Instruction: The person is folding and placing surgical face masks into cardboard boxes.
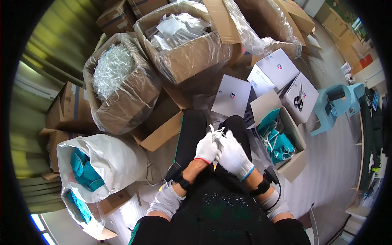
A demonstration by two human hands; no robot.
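Both of my hands wear white knit gloves and meet above my lap. My left hand [207, 149], its glove cuffed in red, has its fingers closed. My right hand [234, 154], with a blue cuff, is closed right beside it, its fingertips pinched. Between the fingertips a bunch of thin white straps [217, 132] sticks up; exactly which fingers grip it is hard to see. Close to my right knee an open carton [295, 164] holds teal face masks [281, 145] with white straps.
Plastic-lined cartons hold white strings [114, 70] and white packets [179, 30]. A white sack [118, 159] with teal pieces stands left. White boxes [232, 97] lie ahead, scissors [300, 100] on one. A light-blue stool [331, 110] is right; an open brown carton [163, 130] is by my left knee.
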